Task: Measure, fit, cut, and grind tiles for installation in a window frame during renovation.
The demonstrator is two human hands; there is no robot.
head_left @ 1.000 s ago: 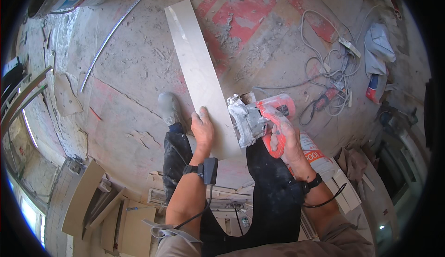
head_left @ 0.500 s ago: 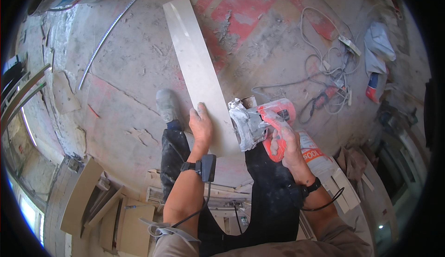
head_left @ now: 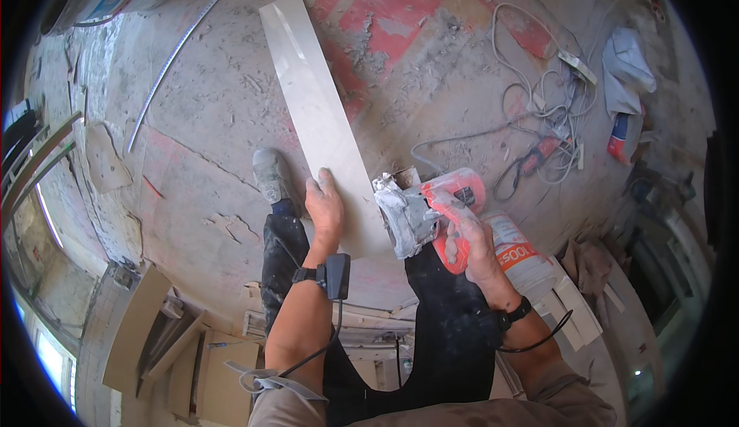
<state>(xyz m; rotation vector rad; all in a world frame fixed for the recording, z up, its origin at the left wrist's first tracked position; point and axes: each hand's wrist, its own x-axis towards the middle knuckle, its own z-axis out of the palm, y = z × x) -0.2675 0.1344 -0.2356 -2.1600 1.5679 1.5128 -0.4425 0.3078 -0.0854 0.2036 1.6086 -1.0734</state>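
A long pale tile strip (head_left: 319,96) slants from the far floor down to between my legs. My left hand (head_left: 324,208) is closed on its left edge near the close end, thumb lying on top. In my right hand (head_left: 479,256) is a dusty red handheld cutting saw (head_left: 456,192), with fingers wrapped round its handle. The saw's grey, dust-caked guard (head_left: 402,215) is at the strip's right edge, near its close end. The blade is mostly hidden by the guard, and whether it touches the strip I cannot tell.
A tangled cord with a power strip (head_left: 577,68) lies at right, beside another red tool (head_left: 539,154). A white bucket (head_left: 531,261) stands by my right wrist. A long measuring strip (head_left: 181,54) lies at left. Cut boards (head_left: 138,335) are stacked lower left; my shoe (head_left: 271,175) is beside the tile.
The scene has shifted slightly left in view, the saw with it and a little nearer to me. Both hands keep their grips.
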